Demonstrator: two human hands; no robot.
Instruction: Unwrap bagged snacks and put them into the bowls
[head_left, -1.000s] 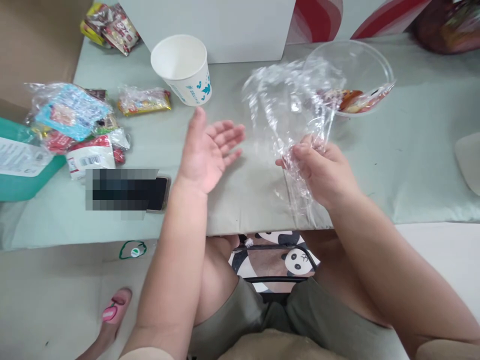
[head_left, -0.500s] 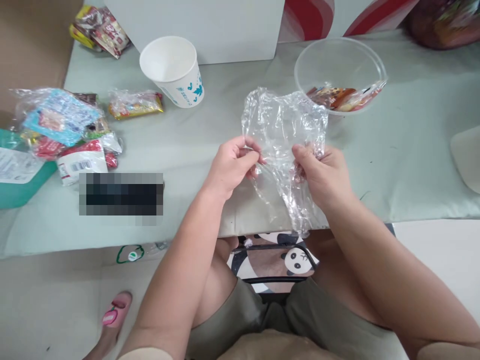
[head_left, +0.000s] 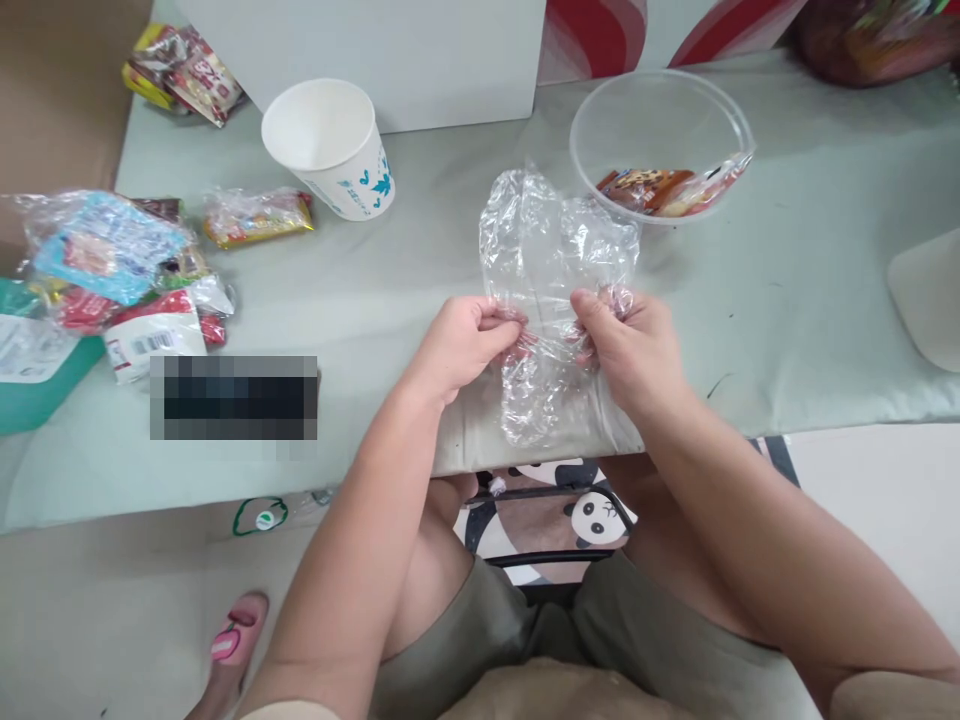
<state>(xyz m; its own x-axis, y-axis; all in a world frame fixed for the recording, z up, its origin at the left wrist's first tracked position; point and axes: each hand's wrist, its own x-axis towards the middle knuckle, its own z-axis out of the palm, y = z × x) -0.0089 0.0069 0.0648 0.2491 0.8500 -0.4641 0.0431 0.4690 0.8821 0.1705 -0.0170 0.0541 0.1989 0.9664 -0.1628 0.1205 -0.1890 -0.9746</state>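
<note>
A crumpled, see-through plastic bag (head_left: 525, 240) is stretched between my two hands, above the front part of the table. My left hand (head_left: 463, 345) pinches its left side between thumb and fingers. On the other side, my right hand (head_left: 636, 350) grips the bag with the thumb on top and the fingers curled beneath. One end of the plastic hangs toward the table's front edge; the rest spreads away from me. Just beyond it, to the right, stands a clear plastic bowl (head_left: 660, 95) with a few wrapped snacks (head_left: 652, 190) inside.
A white paper cup (head_left: 337, 150) stands at the back left, with a wrapped snack (head_left: 259, 217) beside it. Several snack packets (head_left: 112, 250) are heaped farther left, behind a blurred dark object (head_left: 236, 395). A white box (head_left: 375, 60) borders the back of the green-covered table (head_left: 787, 300).
The near end of the plastic bag has swung left and bunched up shorter. Both hands keep hold of it, and my left hand sits slightly lower. The whole view has shifted a little.
</note>
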